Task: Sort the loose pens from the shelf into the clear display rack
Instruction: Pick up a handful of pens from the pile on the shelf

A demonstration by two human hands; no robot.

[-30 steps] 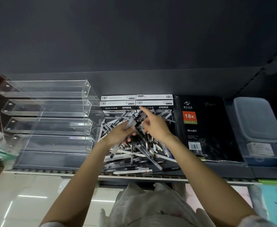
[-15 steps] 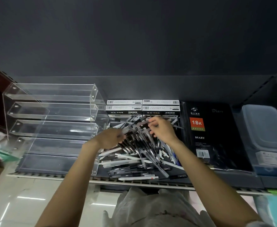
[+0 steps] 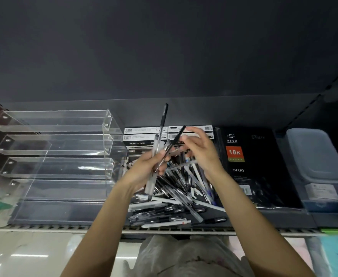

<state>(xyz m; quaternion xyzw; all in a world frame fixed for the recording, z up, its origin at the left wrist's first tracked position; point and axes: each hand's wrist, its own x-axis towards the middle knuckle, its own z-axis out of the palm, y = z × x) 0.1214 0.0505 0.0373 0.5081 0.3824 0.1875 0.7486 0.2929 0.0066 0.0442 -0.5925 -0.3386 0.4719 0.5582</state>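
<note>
A heap of loose pens, black, clear and white, lies on the dark shelf. My left hand is raised above the heap and grips a small bunch of pens that stand nearly upright, black caps at the top. My right hand is level with it to the right, fingers curled, pinching a black-capped pen that leans against the bunch. The clear display rack stands to the left with several stepped tiers, all without pens.
White pen boxes stand behind the heap. A black diary pack lies to the right, then a blue-grey lidded plastic box. The shelf's front edge runs below the pens. A white plastic bag hangs beneath.
Both hands have risen off the heap. The left hand has turned its bunch of pens upright, and the right hand has brought one pen up against it.
</note>
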